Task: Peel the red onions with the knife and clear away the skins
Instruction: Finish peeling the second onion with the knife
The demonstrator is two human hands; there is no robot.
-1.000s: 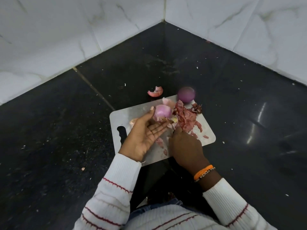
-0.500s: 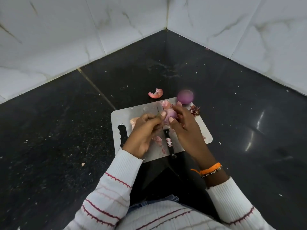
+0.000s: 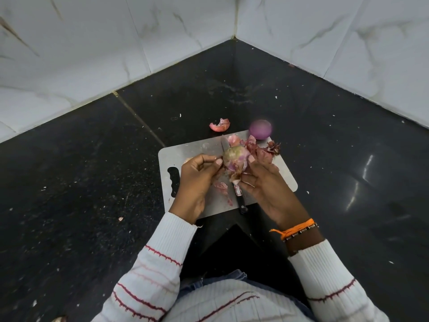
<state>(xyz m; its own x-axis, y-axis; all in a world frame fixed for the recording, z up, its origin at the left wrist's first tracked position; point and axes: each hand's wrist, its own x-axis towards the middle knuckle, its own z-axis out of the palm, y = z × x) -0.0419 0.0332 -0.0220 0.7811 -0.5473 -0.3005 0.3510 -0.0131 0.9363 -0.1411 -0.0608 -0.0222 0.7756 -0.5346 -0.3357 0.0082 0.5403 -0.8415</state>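
Observation:
A partly skinned red onion (image 3: 235, 158) is held over the grey cutting board (image 3: 185, 154) between both hands. My left hand (image 3: 197, 180) grips its left side with curled fingertips. My right hand (image 3: 262, 180) cups it from the right and below, and loose skin hangs between its fingers. The black-handled knife (image 3: 240, 198) lies on the board under the hands, its blade pointing away from me. A peeled purple onion (image 3: 260, 129) sits at the board's far right corner. A heap of dry skins (image 3: 263, 151) lies on the board to the right.
A curled piece of onion skin (image 3: 220, 125) lies on the black counter just beyond the board. Small skin scraps (image 3: 221, 185) lie on the board near the knife. White marble-tiled walls (image 3: 162, 38) meet in a corner behind the counter.
My left hand was flat beside the onion and my right hand low on the board. Both hands have since taken the onion up between them; the knife lies uncovered on the board.

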